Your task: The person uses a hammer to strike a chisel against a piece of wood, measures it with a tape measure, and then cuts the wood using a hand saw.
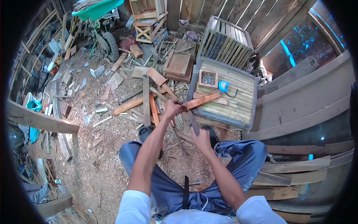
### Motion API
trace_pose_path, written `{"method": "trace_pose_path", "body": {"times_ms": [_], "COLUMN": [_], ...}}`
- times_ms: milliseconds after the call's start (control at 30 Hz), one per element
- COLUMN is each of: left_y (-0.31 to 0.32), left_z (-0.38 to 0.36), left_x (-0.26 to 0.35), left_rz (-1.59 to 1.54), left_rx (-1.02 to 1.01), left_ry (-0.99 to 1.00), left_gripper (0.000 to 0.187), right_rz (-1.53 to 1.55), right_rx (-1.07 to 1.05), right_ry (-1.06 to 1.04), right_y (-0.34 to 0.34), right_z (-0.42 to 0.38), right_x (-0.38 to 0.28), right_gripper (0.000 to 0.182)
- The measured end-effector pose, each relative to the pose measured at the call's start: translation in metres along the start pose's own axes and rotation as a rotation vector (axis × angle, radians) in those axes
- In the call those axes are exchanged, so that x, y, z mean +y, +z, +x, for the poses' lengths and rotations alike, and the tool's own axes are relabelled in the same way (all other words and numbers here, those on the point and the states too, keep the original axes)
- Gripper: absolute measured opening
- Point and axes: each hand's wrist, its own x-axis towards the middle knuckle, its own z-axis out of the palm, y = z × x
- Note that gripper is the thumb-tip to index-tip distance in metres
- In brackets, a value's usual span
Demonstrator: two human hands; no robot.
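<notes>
while the reddish wood strip (201, 100) is gripped at its near end by the left hand (172, 108), resting across the slatted crate (238, 108) at 1 o'clock, a blade (191, 118) is clenched in the right hand (201, 140); trimming looks underway, w/ no clean finished edge visible yet.

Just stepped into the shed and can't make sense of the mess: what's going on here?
A seated person grips a reddish wooden strip with the left hand, one end resting on a slatted bamboo crate. The right hand holds a long blade angled up against the strip. On the crate sit a small box of nails and a blue tape measure. Offcuts and sawdust cover the ground.
</notes>
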Motion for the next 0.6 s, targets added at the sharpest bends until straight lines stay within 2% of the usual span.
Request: {"method": "trace_pose_path", "body": {"times_ms": [33,133,200,233,300,400,500,600], "left_y": [0.001,-0.001,-0.003,-0.004,-0.001,-0.002,-0.002,-0.001], "left_z": [0.002,0.008,0.003,0.005,0.006,0.005,0.007,0.006], "left_x": [-0.005,-0.006,-0.002,-0.005,-0.002,-0.003,-0.004,-0.001], "left_rz": [0.039,0.094,0.052,0.025,0.053,-0.001,0.078,0.138], "left_rx": [0.006,0.014,-0.003,-0.032,-0.023,-0.024,-0.013,-0.018], "left_ry": [-0.002,0.067,0.011,-0.002,0.004,0.009,0.02,0.029], "left_gripper": [0.015,0.022,0.022,0.022,0.022,0.023,0.024,0.025], "right_rz": [-0.001,-0.031,-0.025,0.031,0.029,0.0,0.039,-0.044], "right_rx": [0.027,0.033,0.0,0.021,0.042,0.018,0.035,-0.017], "right_ry": [-0.041,-0.001,0.049,0.082,-0.051,-0.004,-0.011,0.097], "right_y": [0.0,-0.015,-0.021,-0.014,0.004,0.005,-0.007,-0.012], "right_z": [-0.016,-0.068,-0.081,-0.065,-0.016,0.003,-0.058,-0.08], "right_x": [0.011,0.028,0.023,0.019,0.025,0.014,0.041,0.043], "right_gripper": [0.034,0.03,0.028,0.031,0.033,0.035,0.032,0.029]}}
